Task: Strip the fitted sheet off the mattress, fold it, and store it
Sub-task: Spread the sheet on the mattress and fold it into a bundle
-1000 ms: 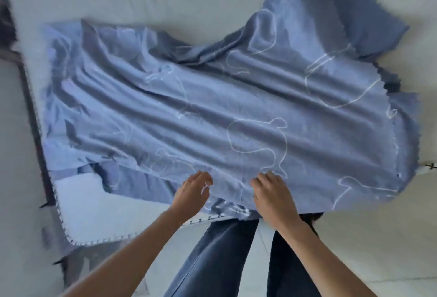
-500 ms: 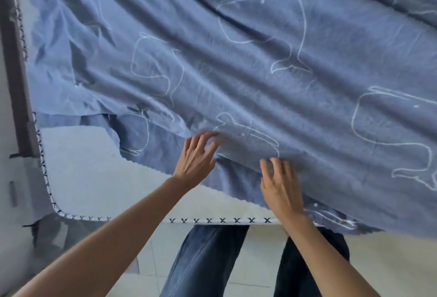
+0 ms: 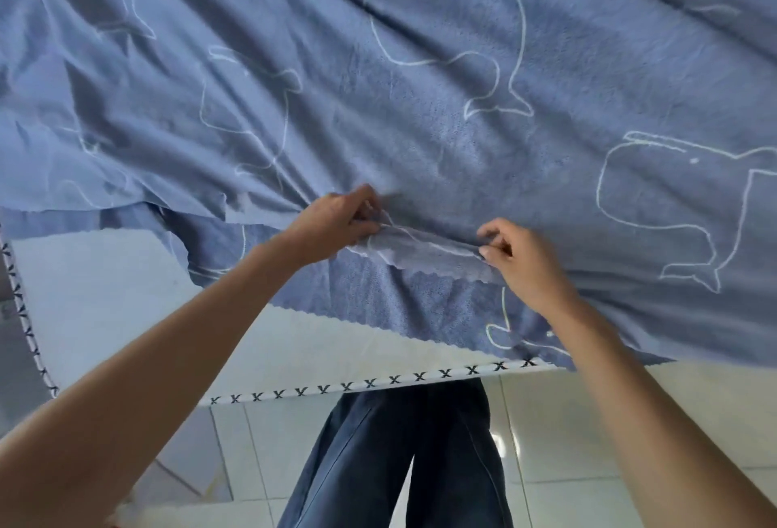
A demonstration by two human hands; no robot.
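Sheet [image 3: 420,128]: blue, white whale outlines. Mattress [image 3: 126,296]: pale grey-white; white edge piping with dark X stitches. Trousers [image 3: 391,464]: dark blue. Floor [image 3: 588,422]: white tiles.

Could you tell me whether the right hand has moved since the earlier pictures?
Yes: the right hand moved farther from the stitched mattress edge, now pinching the sheet.

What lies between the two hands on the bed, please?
In the head view, a pinched ridge of the blue sheet spans from the left hand to the right hand, both gripping it; nothing else.
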